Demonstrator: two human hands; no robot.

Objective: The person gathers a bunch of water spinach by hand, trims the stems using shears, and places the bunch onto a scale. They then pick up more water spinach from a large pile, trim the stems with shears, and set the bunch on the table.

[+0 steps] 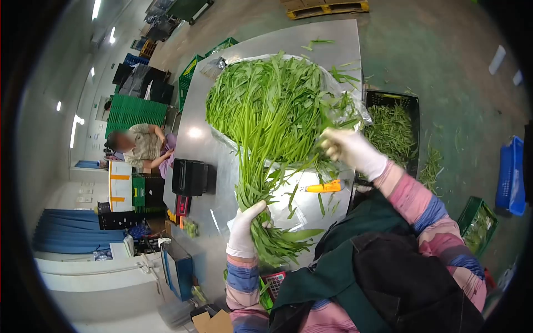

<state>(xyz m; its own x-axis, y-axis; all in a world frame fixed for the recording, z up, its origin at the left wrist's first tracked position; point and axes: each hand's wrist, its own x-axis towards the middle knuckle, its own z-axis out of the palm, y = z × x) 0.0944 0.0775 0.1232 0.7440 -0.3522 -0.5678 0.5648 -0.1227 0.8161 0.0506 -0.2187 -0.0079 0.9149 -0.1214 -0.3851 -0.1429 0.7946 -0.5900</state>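
Reading the view as a clock face, a broad heap of long-stemmed leafy greens (266, 105) lies at twelve o'clock on the steel bench (340, 44), on a clear plastic sheet (332, 83). Near six o'clock the gloved left hand (243, 230) is closed around the leafy end of a bunch (264, 241), whose stalks run up toward twelve and overlap the heap's near edge. The gloved right hand (356, 151) sits at three o'clock beside the heap with its fingers curled; blur hides whether a stalk is pinched there, so I cannot tell. The likeliest trouble is tangling: because the bunch's stalks cross those of the heap, a sharp pull could drag extra stems along or snap some. Too tight a left grip could bruise the leaves, while too loose a one could let the outer sprigs splaying toward four o'clock slip out. At four o'clock an orange-handled cutter (325, 187) lies among loose scraps; whether its blade is exposed is unclear, but a low, careless sweep of the right hand could knock it or nick the glove. The black crate (391, 95) of trimmings at two o'clock looks well filled, and greens already litter the floor (472, 100) beside it, so anything tossed short or piled higher could spill
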